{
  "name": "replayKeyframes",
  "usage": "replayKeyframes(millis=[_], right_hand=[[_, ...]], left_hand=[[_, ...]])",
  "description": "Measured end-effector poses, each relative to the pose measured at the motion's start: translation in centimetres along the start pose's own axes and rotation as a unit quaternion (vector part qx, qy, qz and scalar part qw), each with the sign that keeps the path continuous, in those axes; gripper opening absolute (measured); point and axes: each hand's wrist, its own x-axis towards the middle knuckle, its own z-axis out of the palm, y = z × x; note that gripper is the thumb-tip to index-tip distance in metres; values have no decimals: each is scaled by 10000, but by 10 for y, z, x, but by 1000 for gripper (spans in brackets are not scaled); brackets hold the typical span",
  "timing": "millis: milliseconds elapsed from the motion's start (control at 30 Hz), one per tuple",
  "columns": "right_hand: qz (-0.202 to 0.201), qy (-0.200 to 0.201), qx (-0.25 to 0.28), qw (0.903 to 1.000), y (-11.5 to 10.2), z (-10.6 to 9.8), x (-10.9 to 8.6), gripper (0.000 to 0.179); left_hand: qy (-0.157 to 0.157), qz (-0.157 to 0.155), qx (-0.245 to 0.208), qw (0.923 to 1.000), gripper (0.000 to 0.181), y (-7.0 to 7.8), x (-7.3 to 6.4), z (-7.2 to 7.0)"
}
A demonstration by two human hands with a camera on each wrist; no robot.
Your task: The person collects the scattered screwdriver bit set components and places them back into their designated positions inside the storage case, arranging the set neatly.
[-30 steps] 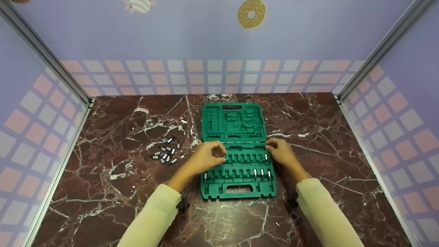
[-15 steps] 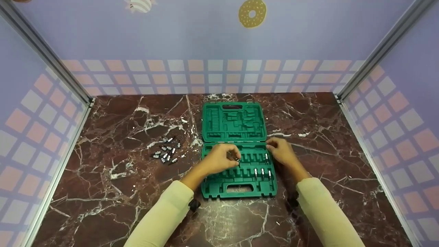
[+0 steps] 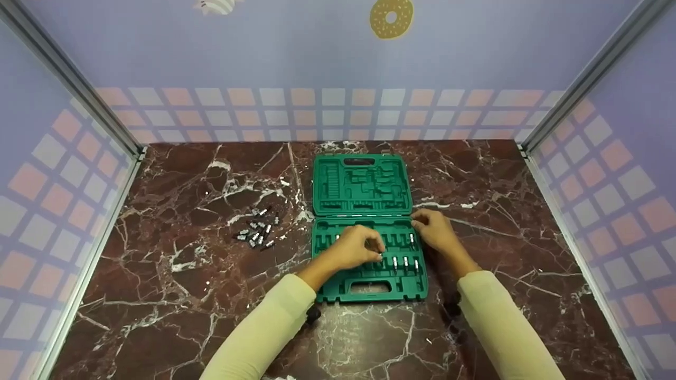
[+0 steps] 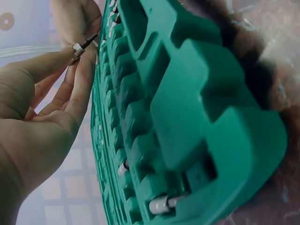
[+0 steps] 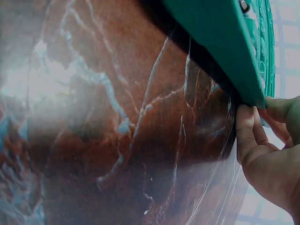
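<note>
A green plastic tool case (image 3: 328,291) lies open on the table, lid folded back. My left hand (image 3: 355,248) is over its lower half. Between thumb and fingers it pinches a bit socket (image 4: 78,49), silver with a black tip pointing away from the palm. My right hand (image 3: 437,233) holds the case's right edge near the hinge, thumb and fingers on either side in the right wrist view. Several bit sockets (image 3: 405,264) sit in the right slots of the front row. One more socket (image 4: 160,205) rests in a slot near the left end, hidden by my arm in the head view.
A loose pile of bit sockets (image 3: 257,232) lies on the dark marbled table (image 3: 174,316), left of the case. Low tiled-pattern walls (image 3: 332,105) close off the back and both sides.
My left hand has moved right and slightly toward me across the case, carrying the bit socket. A socket in the back row's left now shows. My right hand stays at the edge.
</note>
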Motion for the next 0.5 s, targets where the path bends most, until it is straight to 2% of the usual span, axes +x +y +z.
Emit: replayKeyframes(millis=[300, 500], right_hand=[[55, -22, 53, 10000, 0, 0, 0, 21], [69, -16, 53, 10000, -1, 0, 0, 20]], left_hand=[[-92, -182, 491, 9986, 6, 1, 10, 13], [-40, -226, 884, 9958, 5, 2, 14, 20]])
